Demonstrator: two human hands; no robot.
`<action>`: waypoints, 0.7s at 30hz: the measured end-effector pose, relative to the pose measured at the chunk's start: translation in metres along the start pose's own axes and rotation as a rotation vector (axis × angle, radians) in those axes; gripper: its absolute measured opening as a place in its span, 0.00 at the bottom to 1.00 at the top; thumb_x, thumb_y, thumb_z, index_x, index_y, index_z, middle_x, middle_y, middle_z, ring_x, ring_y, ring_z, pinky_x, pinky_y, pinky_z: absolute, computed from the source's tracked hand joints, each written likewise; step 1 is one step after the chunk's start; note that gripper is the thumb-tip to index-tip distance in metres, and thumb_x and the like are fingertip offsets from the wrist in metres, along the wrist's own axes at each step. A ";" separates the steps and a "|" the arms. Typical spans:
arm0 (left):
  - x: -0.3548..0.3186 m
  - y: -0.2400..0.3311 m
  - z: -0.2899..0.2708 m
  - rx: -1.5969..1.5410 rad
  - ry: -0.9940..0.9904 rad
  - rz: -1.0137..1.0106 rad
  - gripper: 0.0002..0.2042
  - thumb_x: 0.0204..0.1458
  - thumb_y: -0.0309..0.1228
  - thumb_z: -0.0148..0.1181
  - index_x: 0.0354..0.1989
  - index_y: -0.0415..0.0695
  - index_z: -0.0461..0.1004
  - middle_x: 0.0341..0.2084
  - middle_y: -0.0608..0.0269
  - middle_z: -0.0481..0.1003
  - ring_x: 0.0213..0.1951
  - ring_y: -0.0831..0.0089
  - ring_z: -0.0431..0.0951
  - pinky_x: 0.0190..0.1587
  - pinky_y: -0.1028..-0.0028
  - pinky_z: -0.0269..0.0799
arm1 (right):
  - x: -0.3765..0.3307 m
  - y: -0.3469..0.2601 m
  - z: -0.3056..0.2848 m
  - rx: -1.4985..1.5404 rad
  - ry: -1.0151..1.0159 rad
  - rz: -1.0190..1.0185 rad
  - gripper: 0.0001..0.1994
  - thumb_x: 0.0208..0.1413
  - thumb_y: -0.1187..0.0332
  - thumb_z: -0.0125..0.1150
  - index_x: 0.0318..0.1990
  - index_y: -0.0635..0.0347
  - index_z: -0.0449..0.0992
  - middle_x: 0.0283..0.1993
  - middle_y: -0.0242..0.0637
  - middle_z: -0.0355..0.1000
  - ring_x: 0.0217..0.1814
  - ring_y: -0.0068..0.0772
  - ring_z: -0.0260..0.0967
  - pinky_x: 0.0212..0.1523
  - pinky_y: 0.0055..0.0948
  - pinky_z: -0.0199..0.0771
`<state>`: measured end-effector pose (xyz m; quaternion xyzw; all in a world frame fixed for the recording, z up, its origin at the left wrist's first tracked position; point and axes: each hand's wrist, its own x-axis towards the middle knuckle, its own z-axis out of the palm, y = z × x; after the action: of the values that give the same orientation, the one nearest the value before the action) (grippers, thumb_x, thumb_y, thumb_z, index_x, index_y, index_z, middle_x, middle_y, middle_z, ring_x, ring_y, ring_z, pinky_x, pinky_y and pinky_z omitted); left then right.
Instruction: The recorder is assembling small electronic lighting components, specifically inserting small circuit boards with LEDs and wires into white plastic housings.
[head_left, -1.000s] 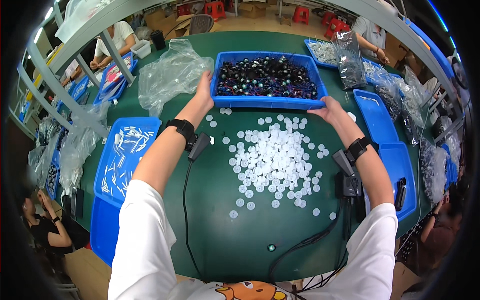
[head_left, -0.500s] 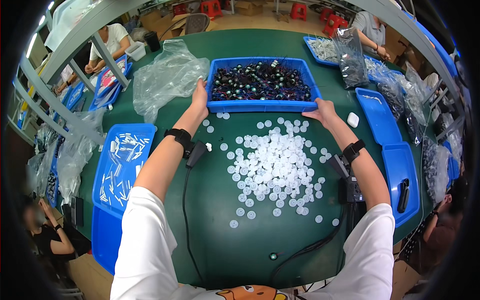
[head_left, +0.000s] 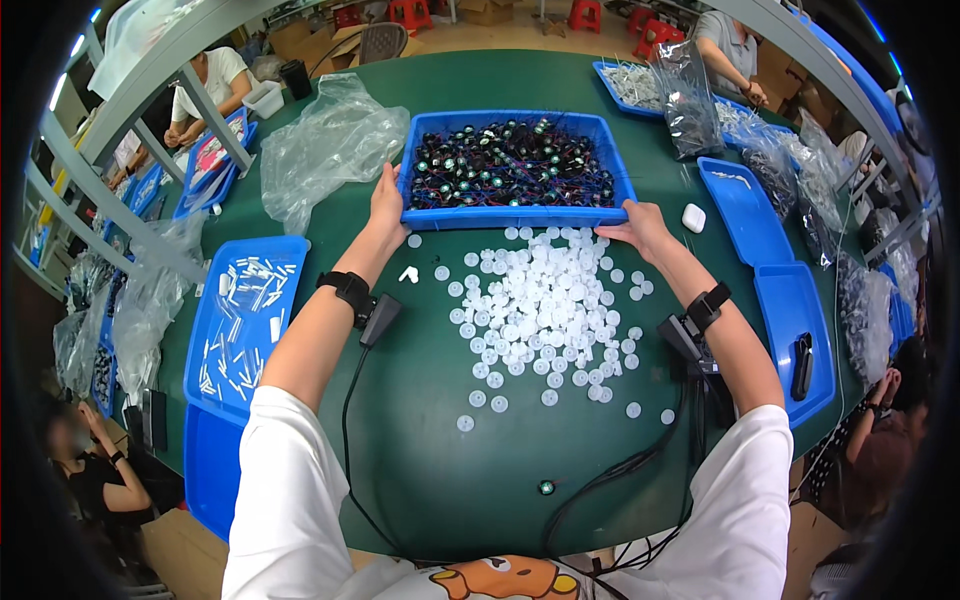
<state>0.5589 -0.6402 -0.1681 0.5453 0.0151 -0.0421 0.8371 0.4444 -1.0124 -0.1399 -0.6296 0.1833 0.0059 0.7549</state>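
Note:
A blue plastic tray (head_left: 515,217) is gripped between my hands at the far side of the table. It holds a heap of small dark round parts (head_left: 510,165) with thin wires. My left hand (head_left: 387,203) closes on its left near corner, and my right hand (head_left: 642,228) grips the right near corner, thumb on the rim. Just on my side of the tray lies a spread pile of translucent white discs (head_left: 545,300). Some discs lie close against the tray's near edge. A single wired part (head_left: 546,487) rests alone nearer to me.
To the left, a blue tray (head_left: 203,335) holds white tubes; a clear plastic bag (head_left: 330,150) lies behind it. On the right are a small white case (head_left: 693,217) and a blue tray (head_left: 815,345) with a black tool (head_left: 802,367). Cables (head_left: 620,470) run from my wrist devices. Other people sit around.
The tray has come slightly nearer to me with both hands still on it, and now covers a few discs at its near left edge. The view has shifted a little.

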 end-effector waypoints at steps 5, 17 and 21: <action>-0.022 0.001 -0.012 0.077 0.012 0.071 0.24 0.62 0.46 0.33 0.55 0.39 0.61 0.49 0.61 0.68 0.49 0.71 0.68 0.53 0.70 0.63 | -0.020 0.002 0.006 0.000 0.016 0.032 0.15 0.57 0.73 0.38 0.43 0.85 0.56 0.43 0.63 0.64 0.38 0.54 0.73 0.39 0.33 0.81; -0.039 0.020 0.002 0.019 0.009 0.047 0.24 0.62 0.46 0.31 0.55 0.38 0.61 0.48 0.60 0.69 0.49 0.71 0.68 0.53 0.70 0.64 | -0.033 -0.005 0.004 0.101 0.015 0.024 0.17 0.58 0.74 0.38 0.44 0.89 0.53 0.46 0.65 0.61 0.40 0.58 0.72 0.40 0.36 0.81; 0.004 0.036 -0.001 0.069 -0.003 0.022 0.25 0.61 0.49 0.28 0.50 0.42 0.64 0.47 0.59 0.70 0.48 0.67 0.70 0.54 0.66 0.63 | -0.011 -0.013 0.013 0.180 0.021 0.001 0.17 0.58 0.75 0.38 0.44 0.90 0.52 0.45 0.63 0.61 0.37 0.61 0.71 0.36 0.42 0.82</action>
<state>0.5657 -0.6251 -0.1359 0.5737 0.0063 -0.0342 0.8183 0.4406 -1.0004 -0.1225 -0.5593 0.1914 -0.0170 0.8064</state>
